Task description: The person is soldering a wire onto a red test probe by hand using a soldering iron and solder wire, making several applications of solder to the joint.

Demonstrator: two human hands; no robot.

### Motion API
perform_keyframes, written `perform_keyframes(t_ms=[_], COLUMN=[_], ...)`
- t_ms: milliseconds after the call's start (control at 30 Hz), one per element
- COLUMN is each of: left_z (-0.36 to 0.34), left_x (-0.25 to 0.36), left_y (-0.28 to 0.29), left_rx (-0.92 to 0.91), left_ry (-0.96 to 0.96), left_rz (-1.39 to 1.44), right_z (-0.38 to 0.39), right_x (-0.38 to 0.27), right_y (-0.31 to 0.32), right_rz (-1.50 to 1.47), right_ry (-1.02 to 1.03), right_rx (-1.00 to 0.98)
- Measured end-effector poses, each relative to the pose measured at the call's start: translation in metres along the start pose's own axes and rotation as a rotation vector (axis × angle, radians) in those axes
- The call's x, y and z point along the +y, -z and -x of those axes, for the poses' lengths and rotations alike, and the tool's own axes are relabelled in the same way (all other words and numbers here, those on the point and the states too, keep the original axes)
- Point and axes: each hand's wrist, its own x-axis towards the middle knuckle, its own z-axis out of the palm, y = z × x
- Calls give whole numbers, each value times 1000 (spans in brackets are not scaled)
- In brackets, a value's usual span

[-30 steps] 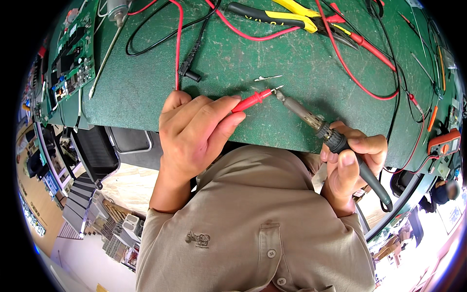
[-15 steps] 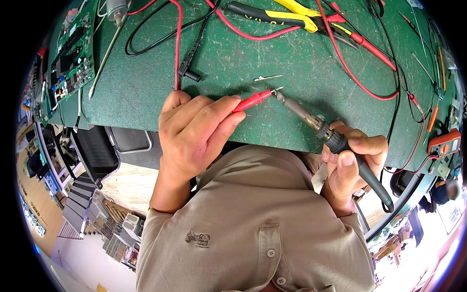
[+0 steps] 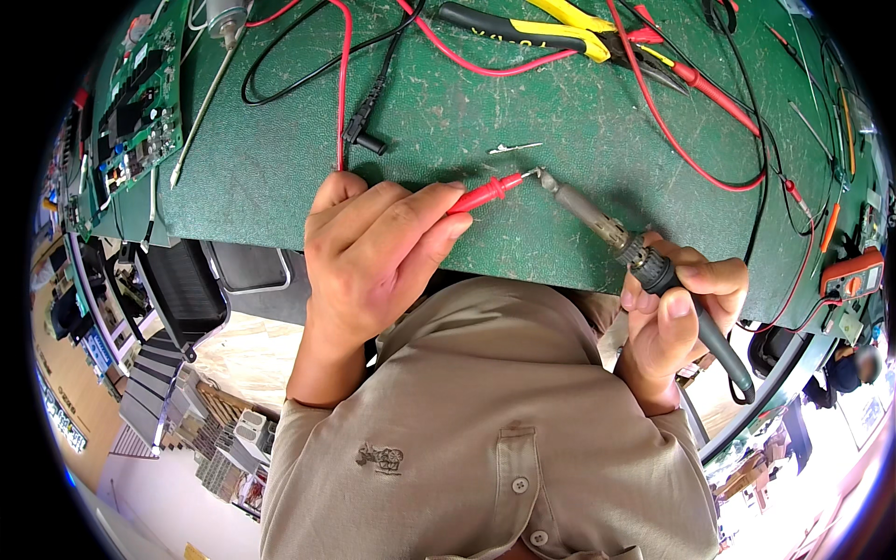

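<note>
My left hand (image 3: 373,243) is closed round a red test probe (image 3: 490,192), its metal tip pointing right. A soldering iron (image 3: 611,231) with a dark handle is gripped in my right hand (image 3: 686,294), thumb on top. The iron's tip meets the end of the probe's metal tip, or lies very close to it; which one I cannot tell. Just beyond them a thin silvery metal piece (image 3: 513,147) lies on the green mat (image 3: 439,121). A black angled plug (image 3: 366,138) on a cable rests beyond my left hand.
Yellow-and-black pliers (image 3: 560,37) lie at the far side among red and black leads. Another red probe (image 3: 714,96) is at the right. A green circuit board (image 3: 140,103) stands far left, near a metal rod (image 3: 203,117). An orange multimeter (image 3: 851,276) sits far right.
The soldering iron and my right hand have shifted slightly to the right, drawing the iron's tip back along the probe's tip. My left hand and the probe have barely moved.
</note>
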Motion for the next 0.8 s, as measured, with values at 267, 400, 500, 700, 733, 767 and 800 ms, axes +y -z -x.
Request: perform_keyframes(t_ms=[267,400,500,700,733,767,800], left_z=[-1,1,2,3,2,2,2], left_x=[2,0,-1,-1,-1,-1,-1], left_y=[1,1,0,-1,-1,-1,-1], left_rx=[-5,5,10,24,23,23,23], left_ry=[3,-3,-9,-23,-25,-26,-25], left_rz=[13,10,10,2,-2,-6,-10], right_z=[-1,-2,-1,-1,-1,-2,-2], right_x=[2,1,1,1,1,1,1], right_y=[0,1,2,2,2,4,5], right_rz=[32,51,49,49,61,73,85], right_ry=[29,42,35,27,32,37,43], right_rx=[-11,-35,-39,-62,-77,-92,-107])
